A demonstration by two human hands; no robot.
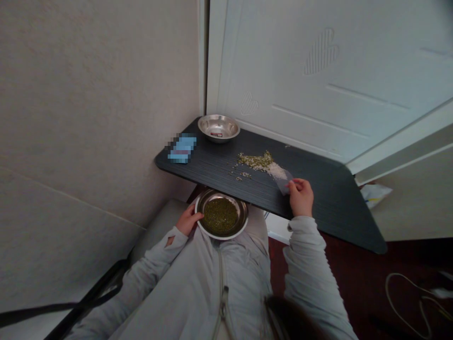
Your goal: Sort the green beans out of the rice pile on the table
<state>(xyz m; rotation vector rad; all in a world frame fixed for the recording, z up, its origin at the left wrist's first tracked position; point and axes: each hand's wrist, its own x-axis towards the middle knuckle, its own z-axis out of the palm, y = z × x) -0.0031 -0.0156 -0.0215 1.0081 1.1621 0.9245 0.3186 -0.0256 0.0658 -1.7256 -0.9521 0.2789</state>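
Observation:
My left hand grips the rim of a steel bowl full of green beans, held just below the near edge of the black table. My right hand is closed on a small grey card that stands on the tabletop. The card's edge touches a heap of white grains mixed with green beans. A few loose beans lie nearer the table edge.
An empty steel bowl sits at the table's far left corner by a white door. A blurred blue packet lies near the left edge. The wall closes the left side. Cables trail on the dark floor at right.

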